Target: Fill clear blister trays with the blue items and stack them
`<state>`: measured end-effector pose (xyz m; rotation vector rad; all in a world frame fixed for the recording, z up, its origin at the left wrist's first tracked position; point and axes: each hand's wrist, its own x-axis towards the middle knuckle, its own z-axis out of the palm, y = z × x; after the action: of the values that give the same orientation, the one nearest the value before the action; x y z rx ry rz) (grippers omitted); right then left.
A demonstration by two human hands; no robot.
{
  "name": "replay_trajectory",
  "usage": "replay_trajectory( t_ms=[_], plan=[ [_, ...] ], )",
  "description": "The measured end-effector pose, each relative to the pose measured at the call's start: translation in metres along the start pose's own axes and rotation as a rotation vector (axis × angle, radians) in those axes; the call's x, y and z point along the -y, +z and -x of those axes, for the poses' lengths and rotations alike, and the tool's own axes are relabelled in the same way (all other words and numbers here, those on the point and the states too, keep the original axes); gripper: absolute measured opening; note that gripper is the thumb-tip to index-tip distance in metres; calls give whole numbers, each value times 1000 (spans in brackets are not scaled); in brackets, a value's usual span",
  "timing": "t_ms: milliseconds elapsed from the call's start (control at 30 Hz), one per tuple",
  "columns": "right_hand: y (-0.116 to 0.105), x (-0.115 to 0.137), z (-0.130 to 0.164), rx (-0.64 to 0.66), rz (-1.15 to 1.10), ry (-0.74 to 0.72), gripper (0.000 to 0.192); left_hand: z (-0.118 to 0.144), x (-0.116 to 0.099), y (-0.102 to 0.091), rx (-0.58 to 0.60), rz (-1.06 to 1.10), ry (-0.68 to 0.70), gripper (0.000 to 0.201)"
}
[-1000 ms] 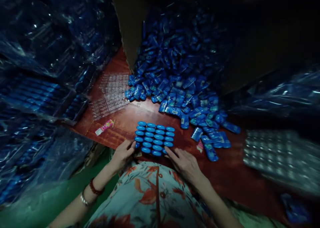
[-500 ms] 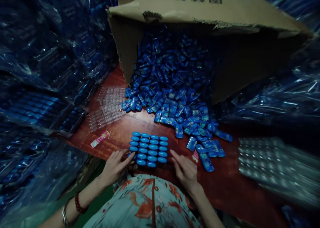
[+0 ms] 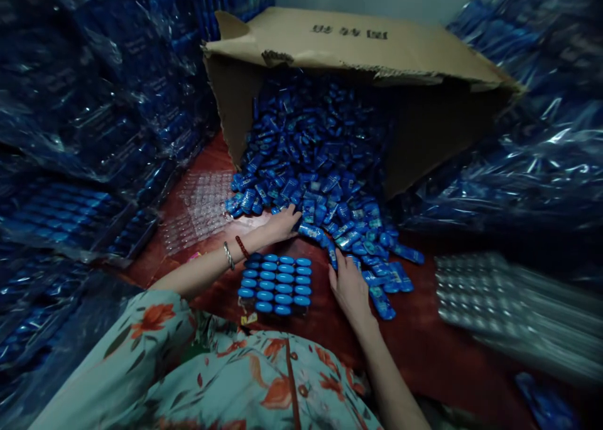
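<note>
Rows of small blue containers (image 3: 284, 278) stand upright, close together, on the table right in front of me. Beyond them spreads a loose pile of small blue wrapped containers (image 3: 325, 194) with printed labels. My left hand (image 3: 282, 223) reaches across to the pile's near edge, its fingers curled down at a blue container there; the fingertips are partly hidden. To the right of the rows, my right hand (image 3: 349, 285) has thumb and forefinger closed about one blue container (image 3: 331, 253) at the pile's front edge.
A torn cardboard box (image 3: 377, 50) lies open toward me, the pile spilling out. Clear blister trays (image 3: 200, 207) lie at left, and stacked clear trays (image 3: 499, 298) at right. Plastic-wrapped blue stacks (image 3: 108, 91) rise on both sides. The red tabletop (image 3: 414, 329) runs beneath.
My left hand has left the near-left corner of the rows and stretched forward to the pile. My right hand has moved slightly forward to a blue container. The view has tilted up.
</note>
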<state>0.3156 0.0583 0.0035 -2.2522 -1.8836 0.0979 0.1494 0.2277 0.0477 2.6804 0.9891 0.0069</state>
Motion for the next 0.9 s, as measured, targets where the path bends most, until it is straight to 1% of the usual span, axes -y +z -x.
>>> replay_trajectory(
  t_ms=[67,133,233,300,333,367,400,433,467,500,533,567,633,700,767,833,900],
  plan=[
    [-2,-5,18,8,-155,-23,36,-4,-5,6,35,-24,-37,35],
    [-6,-10,38,20,-342,-5,33,-3,-4,11,37,-12,-72,35],
    [-15,-18,67,100,-593,140,29,7,10,11,23,103,-60,33],
    [-24,-21,81,179,-742,212,29,27,26,3,-10,227,-33,33],
    [-29,-21,87,212,-802,219,30,41,33,-2,-43,295,-25,35],
    [-33,-19,90,237,-843,205,29,58,38,-8,-120,393,-24,35],
    [-36,-15,92,252,-861,176,28,78,41,-14,-222,488,-38,33],
    [-39,-10,93,255,-856,137,26,100,41,-19,-320,566,-66,29],
    [-39,-4,93,244,-834,88,24,122,39,-22,-438,599,-123,24],
    [-38,2,92,226,-794,29,22,144,34,-23,-549,590,-193,20],
    [-36,8,91,203,-739,-43,20,165,26,-20,-637,581,-257,18],
    [-33,12,90,179,-668,-125,20,184,17,-16,-680,590,-323,17],
    [-27,16,87,130,-495,-295,24,214,-5,1,-755,632,-432,19],
    [-23,14,84,108,-329,-429,31,231,-27,23,-806,630,-516,20],
    [-24,9,80,128,-235,-486,35,237,-45,44,-838,570,-549,19],
    [-27,5,76,181,-233,-485,36,236,-55,59,-858,492,-515,19],
    [-31,5,75,209,-292,-464,37,233,-57,68,-823,414,-412,24]
  ],
)
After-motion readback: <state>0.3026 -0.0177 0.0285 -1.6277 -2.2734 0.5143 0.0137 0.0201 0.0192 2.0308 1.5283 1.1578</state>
